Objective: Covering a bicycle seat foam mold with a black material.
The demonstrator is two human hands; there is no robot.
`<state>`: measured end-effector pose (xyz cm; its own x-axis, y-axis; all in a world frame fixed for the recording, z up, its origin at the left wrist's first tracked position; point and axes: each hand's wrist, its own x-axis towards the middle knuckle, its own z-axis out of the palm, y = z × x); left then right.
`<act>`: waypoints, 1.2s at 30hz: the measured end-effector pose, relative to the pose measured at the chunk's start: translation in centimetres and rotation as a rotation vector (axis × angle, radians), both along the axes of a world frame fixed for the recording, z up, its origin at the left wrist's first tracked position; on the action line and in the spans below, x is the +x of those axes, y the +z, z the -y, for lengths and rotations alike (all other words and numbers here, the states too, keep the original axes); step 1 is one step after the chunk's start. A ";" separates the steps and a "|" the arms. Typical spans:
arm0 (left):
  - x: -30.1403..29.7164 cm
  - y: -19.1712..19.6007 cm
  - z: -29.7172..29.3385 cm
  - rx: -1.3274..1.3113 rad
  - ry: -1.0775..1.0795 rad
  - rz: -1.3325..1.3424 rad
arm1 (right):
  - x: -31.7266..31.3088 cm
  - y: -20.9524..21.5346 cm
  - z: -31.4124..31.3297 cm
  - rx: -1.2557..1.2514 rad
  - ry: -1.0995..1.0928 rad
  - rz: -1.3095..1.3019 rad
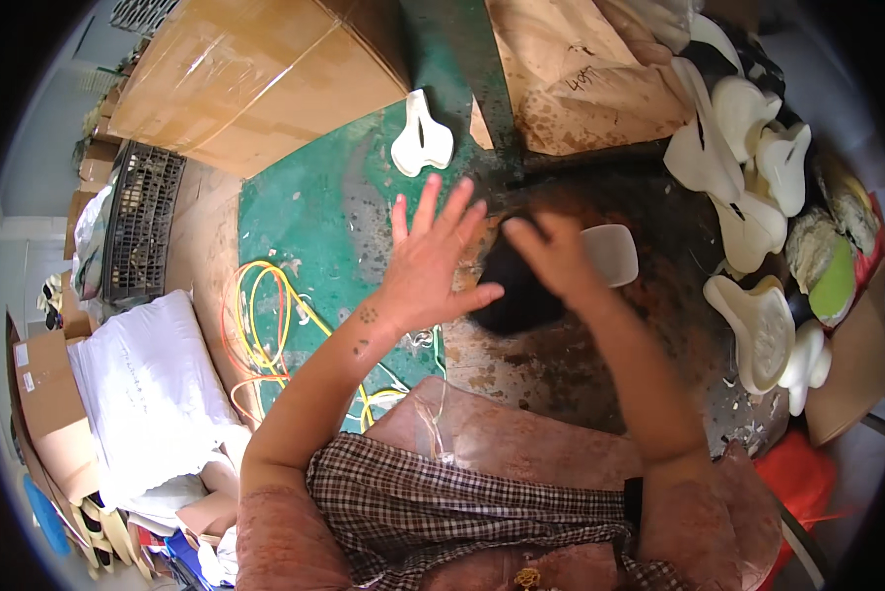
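My left hand [426,258] is spread wide, palm down and fingers apart, with nothing in it. Its thumb tip reaches the left edge of a soft-looking black piece [513,286], whose kind I cannot make out. Over the right part of that piece is my right hand [559,254], smeared by motion; whether it grips or only touches the piece cannot be seen. Just right of this hand sits a whitish translucent tub [611,254], partly hidden by it. Beyond my left fingertips, a white bicycle saddle pad [422,140] lies on the green surface.
Several white saddle pads [753,305] are heaped at the right. A large cardboard box [255,84] stands far left, and brown paper [590,94] lies at the back. Yellow and orange cords [252,315] coil on the worktable [314,212]. A white sack [157,394] leans at the left.
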<state>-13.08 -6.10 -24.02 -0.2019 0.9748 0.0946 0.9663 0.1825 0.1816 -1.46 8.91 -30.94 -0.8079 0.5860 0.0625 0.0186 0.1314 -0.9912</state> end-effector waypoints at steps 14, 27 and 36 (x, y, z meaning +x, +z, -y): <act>2.8 -0.1 0.8 -0.275 -0.237 -0.095 | -1.0 3.3 -1.7 0.383 0.421 -0.103; 3.2 -0.2 1.2 -0.265 -0.269 -0.135 | 0.5 2.8 -4.2 -0.266 0.564 0.010; 3.4 -0.1 0.9 -0.318 -0.244 -0.065 | -1.5 1.6 0.1 0.026 0.234 -0.177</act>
<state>-9.66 -6.99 -24.10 0.0352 0.9762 -0.2141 0.9958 -0.0160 0.0904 -2.92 8.85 -29.29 -0.8962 0.3809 0.2275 -0.1885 0.1372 -0.9724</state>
